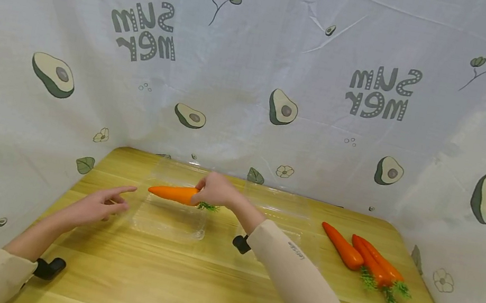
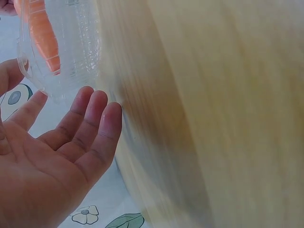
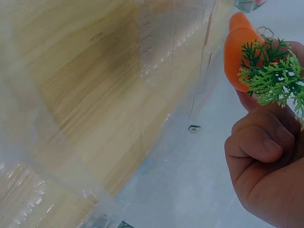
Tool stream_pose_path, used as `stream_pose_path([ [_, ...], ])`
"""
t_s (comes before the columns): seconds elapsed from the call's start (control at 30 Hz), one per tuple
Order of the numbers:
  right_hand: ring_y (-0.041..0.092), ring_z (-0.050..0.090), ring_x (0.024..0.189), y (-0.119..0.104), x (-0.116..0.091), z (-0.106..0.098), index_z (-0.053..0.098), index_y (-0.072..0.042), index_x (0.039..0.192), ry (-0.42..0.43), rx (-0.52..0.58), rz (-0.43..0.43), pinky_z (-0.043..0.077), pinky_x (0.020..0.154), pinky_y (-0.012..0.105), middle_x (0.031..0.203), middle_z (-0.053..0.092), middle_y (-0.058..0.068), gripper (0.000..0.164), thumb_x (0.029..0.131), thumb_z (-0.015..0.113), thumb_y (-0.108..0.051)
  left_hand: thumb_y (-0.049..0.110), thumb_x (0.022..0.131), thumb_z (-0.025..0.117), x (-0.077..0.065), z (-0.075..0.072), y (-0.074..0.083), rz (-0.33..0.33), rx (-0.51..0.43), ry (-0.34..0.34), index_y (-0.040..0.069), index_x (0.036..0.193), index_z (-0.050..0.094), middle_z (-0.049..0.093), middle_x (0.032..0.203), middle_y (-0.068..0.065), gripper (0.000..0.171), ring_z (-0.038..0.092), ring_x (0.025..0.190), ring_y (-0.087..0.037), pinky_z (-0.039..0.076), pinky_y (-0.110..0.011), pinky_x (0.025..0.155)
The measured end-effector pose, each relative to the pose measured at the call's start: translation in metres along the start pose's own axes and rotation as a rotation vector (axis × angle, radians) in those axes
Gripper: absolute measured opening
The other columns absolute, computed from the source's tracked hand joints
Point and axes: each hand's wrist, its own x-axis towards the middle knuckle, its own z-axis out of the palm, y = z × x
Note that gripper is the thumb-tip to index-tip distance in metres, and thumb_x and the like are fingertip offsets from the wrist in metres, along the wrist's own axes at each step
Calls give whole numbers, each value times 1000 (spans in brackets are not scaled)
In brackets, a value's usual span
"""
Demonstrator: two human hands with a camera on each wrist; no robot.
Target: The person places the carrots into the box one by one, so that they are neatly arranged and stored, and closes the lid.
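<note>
My right hand grips an orange carrot by its thick end, where a tuft of green leaves sticks out. The carrot lies sideways over a clear plastic box, its tip pointing left; whether it touches the box floor I cannot tell. To the left of that box is my left hand, its fingers loosely extended and holding nothing. In the left wrist view the fingertips are close to the box wall, and the carrot shows through the plastic.
A second clear plastic box stands to the right, partly behind my right forearm. Three more carrots with green tops lie at the right of the wooden table. A white printed cloth hangs around the back and sides.
</note>
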Motion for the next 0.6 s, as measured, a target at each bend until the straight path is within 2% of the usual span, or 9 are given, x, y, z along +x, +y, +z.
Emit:
stream_pose_path([
  [0.17, 14, 63, 75, -1, 6, 5, 78, -6, 109, -10, -33, -16, 52, 71, 27, 103, 76, 7, 34, 81, 80, -25, 29, 105, 56, -1, 0, 0, -4, -7, -4, 12, 158, 32, 54, 131, -25, 61, 58, 110, -31, 51, -38, 80],
  [0.3, 12, 61, 71, -2, 10, 9, 79, -7, 105, -15, -61, -21, 50, 69, 25, 98, 76, 6, 30, 81, 80, -25, 29, 104, 56, -2, 1, 0, -5, -16, -3, 12, 158, 33, 54, 131, -25, 61, 58, 108, -30, 51, -37, 80],
  [0.37, 10, 55, 64, -4, 11, 10, 80, -8, 100, -20, -77, -27, 46, 64, 23, 86, 75, 2, 24, 82, 80, -25, 29, 104, 56, -2, 1, 0, -5, -16, -4, 13, 159, 33, 54, 131, -25, 61, 58, 108, -30, 51, -37, 81],
  [0.47, 9, 42, 55, -4, 13, 12, 80, -10, 88, -27, -95, -35, 37, 57, 23, 66, 66, -4, 14, 83, 79, -23, 28, 104, 56, -2, 1, 0, -3, -17, -3, 13, 158, 33, 54, 131, -25, 61, 58, 108, -30, 51, -37, 81],
  [0.6, 9, 33, 52, -5, 17, 15, 77, -12, 76, -33, -127, -28, 31, 54, 24, 56, 54, -7, 12, 83, 79, -22, 28, 104, 56, 0, 1, -1, 0, -15, -3, 13, 158, 33, 54, 131, -25, 61, 58, 107, -29, 51, -37, 80],
])
